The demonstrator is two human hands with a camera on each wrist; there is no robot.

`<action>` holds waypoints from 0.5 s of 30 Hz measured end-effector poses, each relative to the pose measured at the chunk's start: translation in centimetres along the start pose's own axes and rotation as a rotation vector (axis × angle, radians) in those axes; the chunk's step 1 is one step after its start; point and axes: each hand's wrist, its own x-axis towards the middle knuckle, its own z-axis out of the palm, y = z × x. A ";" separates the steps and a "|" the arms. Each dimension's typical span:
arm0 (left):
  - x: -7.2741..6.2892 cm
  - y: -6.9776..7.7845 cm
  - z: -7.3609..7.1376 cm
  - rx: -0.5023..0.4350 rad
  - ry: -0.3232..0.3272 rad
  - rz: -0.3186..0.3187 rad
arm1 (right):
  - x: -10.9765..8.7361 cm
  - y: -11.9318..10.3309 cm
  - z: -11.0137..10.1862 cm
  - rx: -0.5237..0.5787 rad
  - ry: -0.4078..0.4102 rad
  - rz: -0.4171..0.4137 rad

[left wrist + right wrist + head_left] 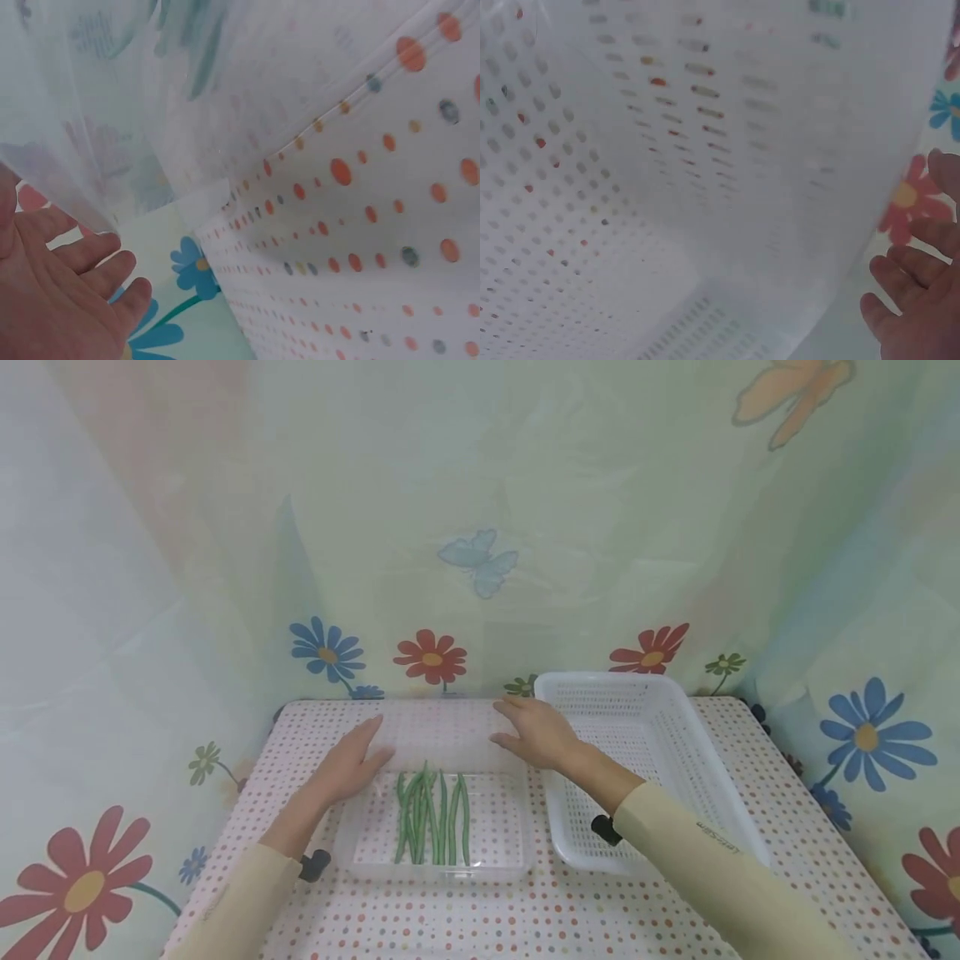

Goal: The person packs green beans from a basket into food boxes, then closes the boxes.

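Several green beans (431, 818) lie lengthwise in a clear plastic box (487, 870) in the head view. Its translucent lid (442, 727) stands folded back at the far side. At the lid's left edge is my left hand (345, 764), fingers extended and thumb apart. The left wrist view shows this hand (75, 277) with its fingertips right at the clear plastic edge. My right hand (543, 731) reaches over the white basket's near-left rim to the lid's right edge, its fingers loosely spread. In the right wrist view that hand (922, 277) appears beyond the basket wall.
A white perforated plastic basket (678, 760) stands right of the box, beneath my right forearm. Both rest on a dotted tablecloth (420, 918). A curtain with flowers and butterflies (480, 485) hangs behind the table and at both sides.
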 end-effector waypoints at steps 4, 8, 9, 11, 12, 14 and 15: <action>1.2 -0.1 -0.3 -0.017 -0.031 -0.016 | 0.7 1.0 0.9 -0.027 -0.013 0.019; 2.1 -0.4 -0.3 -0.073 -0.070 -0.046 | 1.3 1.6 1.8 -0.050 -0.060 0.055; 2.3 -0.5 -0.3 -0.087 -0.084 -0.057 | 1.5 1.7 2.1 -0.054 -0.075 0.070; 2.7 -0.7 -0.3 -0.107 -0.111 -0.084 | 1.9 1.8 2.4 -0.062 -0.101 0.099; 2.9 -0.8 -0.2 -0.113 -0.123 -0.101 | 2.1 1.9 2.6 -0.076 -0.109 0.109; 3.2 -1.0 -0.1 -0.121 -0.148 -0.148 | 2.5 1.9 2.9 -0.112 -0.124 0.120; 3.4 -1.2 0.0 -0.129 -0.158 -0.174 | 2.7 1.9 3.0 -0.132 -0.130 0.124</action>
